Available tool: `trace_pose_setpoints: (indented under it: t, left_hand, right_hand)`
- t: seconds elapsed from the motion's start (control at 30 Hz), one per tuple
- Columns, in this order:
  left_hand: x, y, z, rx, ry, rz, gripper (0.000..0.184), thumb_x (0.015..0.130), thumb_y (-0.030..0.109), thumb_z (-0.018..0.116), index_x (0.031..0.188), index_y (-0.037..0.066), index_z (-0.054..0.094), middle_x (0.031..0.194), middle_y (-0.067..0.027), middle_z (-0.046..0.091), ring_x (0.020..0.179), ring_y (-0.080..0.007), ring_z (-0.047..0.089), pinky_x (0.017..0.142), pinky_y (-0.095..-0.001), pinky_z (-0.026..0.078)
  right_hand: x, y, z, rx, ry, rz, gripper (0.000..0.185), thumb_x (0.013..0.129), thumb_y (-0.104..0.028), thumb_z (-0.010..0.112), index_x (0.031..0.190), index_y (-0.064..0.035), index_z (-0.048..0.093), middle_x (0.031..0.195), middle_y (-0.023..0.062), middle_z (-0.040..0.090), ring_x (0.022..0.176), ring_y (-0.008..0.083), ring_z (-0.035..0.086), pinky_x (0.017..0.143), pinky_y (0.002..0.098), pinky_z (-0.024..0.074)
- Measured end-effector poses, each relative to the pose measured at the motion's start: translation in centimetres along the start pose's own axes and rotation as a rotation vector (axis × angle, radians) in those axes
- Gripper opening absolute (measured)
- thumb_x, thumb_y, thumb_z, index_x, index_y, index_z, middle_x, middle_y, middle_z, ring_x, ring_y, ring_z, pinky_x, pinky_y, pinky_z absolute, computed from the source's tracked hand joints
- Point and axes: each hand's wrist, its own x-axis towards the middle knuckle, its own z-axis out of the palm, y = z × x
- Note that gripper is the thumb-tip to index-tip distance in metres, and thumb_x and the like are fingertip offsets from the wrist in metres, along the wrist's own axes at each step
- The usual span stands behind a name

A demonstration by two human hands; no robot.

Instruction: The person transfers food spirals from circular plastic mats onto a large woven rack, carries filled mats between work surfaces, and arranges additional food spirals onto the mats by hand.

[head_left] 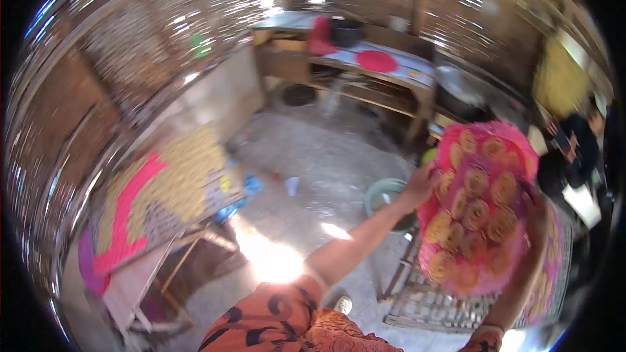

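Observation:
A bright pink tray or sheet [480, 275], its exact make blurred, is held up at the right over a slatted rack. Several round, yellowish coiled pieces [502, 223] lie across it. My left hand [420, 190] is closed on its left edge, with the fingers partly behind the edge. At the opposite edge my right hand [536, 207] is closed too, its fingers blurred and partly hidden. Below and to the right, the slatted rack [417, 306] carries more pink material with similar pieces [542, 290].
At the left stands a table covered with yellowish pieces [179, 163] and a pink strip [124, 212]. A green basin [381, 197] sits on the floor. A wooden shelf [411, 94] at the back bears a red plate [376, 61] and a dark pot [345, 31]. Another person [577, 150] is at far right.

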Motion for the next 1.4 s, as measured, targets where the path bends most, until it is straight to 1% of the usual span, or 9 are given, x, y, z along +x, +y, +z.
trace_pose_setpoints:
  t: [0.17,0.23,0.43,0.63,0.77,1.07,1.17,1.23,1.4]
  left_hand:
    - [-14.7,8.7,-16.4,-0.157,0.428,0.261,0.034,0.094,0.015,0.050,0.123,-0.003,0.046,0.114,-0.0108,0.059,0.104,-0.0154,0.052,0.094,-0.0287,0.040]
    - [-22.3,13.6,-22.0,0.017,0.493,0.237,0.035,0.094,0.016,0.049,0.124,-0.002,0.044,0.111,-0.0101,0.059,0.101,-0.0140,0.054,0.090,-0.0271,0.044]
    - [-47.5,22.3,-40.3,0.301,0.925,0.060,0.032,0.093,0.015,0.051,0.122,0.001,0.048,0.099,-0.0066,0.059,0.076,-0.0104,0.055,0.068,-0.0247,0.048]
    - [-71.4,31.9,-53.8,0.394,1.371,0.096,0.037,0.091,0.009,0.049,0.127,0.001,0.044,0.113,-0.0056,0.058,0.099,-0.0113,0.054,0.088,-0.0287,0.044]
    - [-85.7,34.7,-62.8,1.005,1.657,-0.118,0.036,0.088,0.013,0.050,0.121,-0.001,0.048,0.113,-0.0148,0.059,0.105,-0.0264,0.056,0.091,-0.0356,0.042]
    - [-104.0,29.3,-77.0,0.815,1.992,-0.733,0.045,0.084,0.019,0.057,0.126,0.002,0.047,0.120,-0.0219,0.054,0.113,-0.0341,0.051,0.096,-0.0397,0.039]
    - [-106.7,23.9,-79.6,1.145,2.001,-1.014,0.043,0.079,0.011,0.060,0.119,0.002,0.051,0.115,-0.0231,0.056,0.109,-0.0388,0.052,0.092,-0.0432,0.042]
    - [-103.3,25.8,-80.5,1.123,1.838,-0.989,0.045,0.076,0.009,0.062,0.119,0.002,0.051,0.116,-0.0216,0.056,0.111,-0.0374,0.052,0.093,-0.0430,0.042]
    - [-99.7,20.1,-87.8,1.258,1.174,-0.589,0.032,0.085,0.013,0.049,0.115,0.007,0.057,0.124,-0.0117,0.054,0.116,-0.0273,0.048,0.100,-0.0409,0.035]
  right_hand:
    - [0.3,-15.4,9.5,0.743,-0.318,-0.048,0.033,0.091,-0.010,0.051,0.121,0.0042,0.052,0.117,0.0081,0.056,0.104,0.0158,0.054,0.091,0.0271,0.0421]
    - [-0.5,-21.8,14.2,0.395,-0.217,-0.500,0.030,0.091,-0.008,0.050,0.119,0.0023,0.054,0.112,0.0054,0.059,0.101,0.0118,0.053,0.086,0.0235,0.0423]
    - [-8.9,-49.3,33.3,0.802,-1.008,-0.346,0.029,0.091,-0.011,0.052,0.117,-0.0001,0.057,0.099,-0.0020,0.061,0.081,0.0056,0.053,0.071,0.0212,0.0438]
    - [-23.1,-72.3,55.2,0.986,-1.305,-0.478,0.030,0.092,-0.011,0.051,0.119,-0.0011,0.058,0.097,0.0003,0.063,0.078,0.0083,0.056,0.072,0.0241,0.0475]
    - [-34.2,-84.9,70.4,1.077,-1.440,-0.457,0.029,0.092,-0.009,0.049,0.118,0.0001,0.057,0.097,0.0029,0.063,0.082,0.0097,0.056,0.075,0.0258,0.0471]
    - [-50.2,-98.9,95.1,0.634,-1.562,-0.417,0.017,0.089,-0.014,0.054,0.093,0.0000,0.063,0.078,0.0054,0.063,0.068,0.0156,0.056,0.062,0.0348,0.0437]
    - [-51.6,-98.9,101.1,0.269,-1.352,-0.972,0.018,0.082,-0.012,0.058,0.097,-0.0030,0.062,0.085,0.0146,0.064,0.073,0.0237,0.059,0.066,0.0379,0.0456]
    - [-52.8,-100.5,98.3,0.234,-0.751,-1.384,0.030,0.077,-0.010,0.058,0.107,-0.0094,0.061,0.100,0.0198,0.062,0.086,0.0301,0.061,0.073,0.0395,0.0486]
    - [-56.4,-101.7,100.1,0.063,-1.036,-1.774,0.045,0.075,-0.013,0.060,0.120,-0.0168,0.055,0.121,0.0092,0.056,0.113,0.0295,0.049,0.096,0.0458,0.0372]
